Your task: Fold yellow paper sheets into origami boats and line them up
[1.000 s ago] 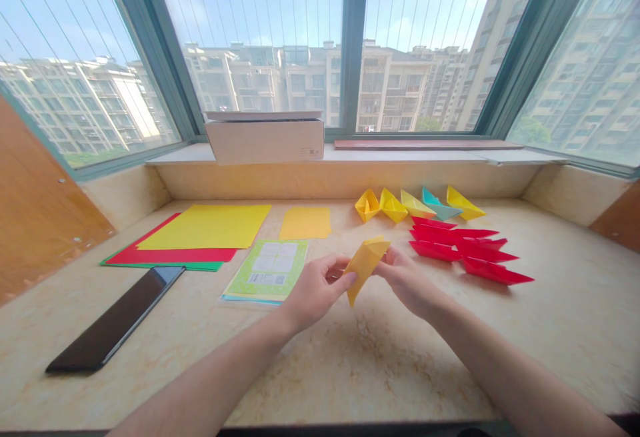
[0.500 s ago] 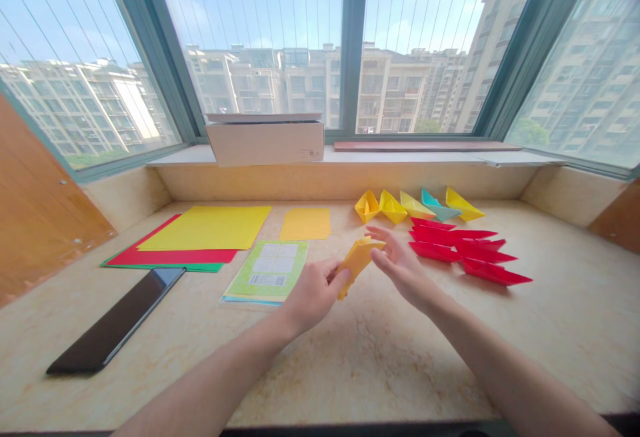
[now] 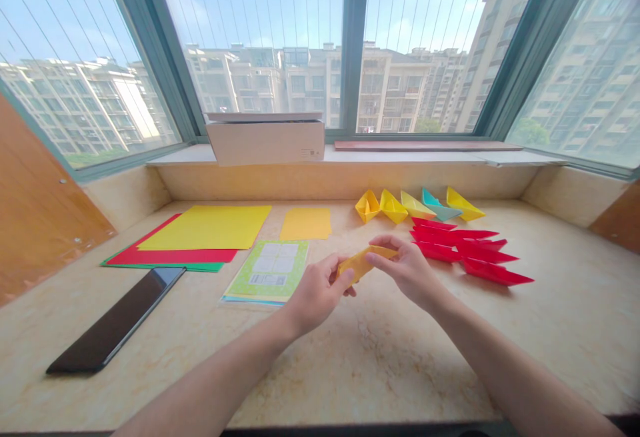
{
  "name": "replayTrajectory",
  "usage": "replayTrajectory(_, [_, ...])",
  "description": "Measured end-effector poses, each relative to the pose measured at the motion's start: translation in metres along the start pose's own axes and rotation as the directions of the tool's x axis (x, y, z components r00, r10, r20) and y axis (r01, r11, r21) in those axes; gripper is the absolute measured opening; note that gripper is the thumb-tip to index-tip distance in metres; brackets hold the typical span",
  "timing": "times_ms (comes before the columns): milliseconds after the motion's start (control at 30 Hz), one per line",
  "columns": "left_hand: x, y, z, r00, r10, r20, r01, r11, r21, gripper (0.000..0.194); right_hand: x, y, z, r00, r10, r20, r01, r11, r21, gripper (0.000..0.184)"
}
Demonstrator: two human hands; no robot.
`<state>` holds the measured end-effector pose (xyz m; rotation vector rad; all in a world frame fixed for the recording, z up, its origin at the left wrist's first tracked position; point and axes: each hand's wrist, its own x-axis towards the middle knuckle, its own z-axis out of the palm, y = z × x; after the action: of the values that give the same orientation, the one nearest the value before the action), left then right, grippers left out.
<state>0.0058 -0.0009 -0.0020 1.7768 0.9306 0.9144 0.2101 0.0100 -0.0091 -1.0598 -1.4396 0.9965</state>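
A folded yellow paper piece (image 3: 360, 262) lies flattened lengthwise between my hands. My left hand (image 3: 316, 294) pinches its near end, and my right hand (image 3: 410, 270) grips its far end with the fingers curled over it. Just beyond my right hand lie several red paper boats (image 3: 465, 250) on their sides. Behind them, a row of several yellow paper boats (image 3: 393, 206) and one teal paper boat (image 3: 437, 205) stands along the back of the marble counter (image 3: 390, 357). A small orange-yellow sheet (image 3: 305, 223) lies beyond my hands.
To the left lie a large yellow sheet (image 3: 205, 227) on red and green sheets, a green printed paper pack (image 3: 267, 272) and a black tablet or phone (image 3: 115, 320). A cardboard box (image 3: 265, 140) stands on the sill before the window.
The yellow piece has turned from steeply tilted to nearly level and looks flatter. My right hand has closed over its far end, with the fingers no longer spread.
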Motion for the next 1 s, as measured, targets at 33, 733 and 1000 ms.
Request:
replayTrajectory(33, [0.0005,0.0007,-0.0002,1.000,-0.012,-0.006,0.012,1.000,-0.021,0.034,0.0006,-0.0002,-0.0004,1.000,-0.006,-0.003,0.006,1.000,0.013,0.034])
replayTrajectory(733, [-0.0008,0.0025,0.0020,0.994,0.023,-0.103,-0.033,0.995,-0.098,0.042,0.0007,0.0016,-0.0048,0.999,0.016,-0.042,-0.013,0.997,0.080,0.034])
replayTrajectory(1000, [-0.0018,0.0059,0.0002,0.985,0.046,-0.164,-0.052,0.998,-0.028,0.041,0.0000,0.0019,-0.0038,0.999,-0.003,-0.041,0.009,0.991,0.136,0.024])
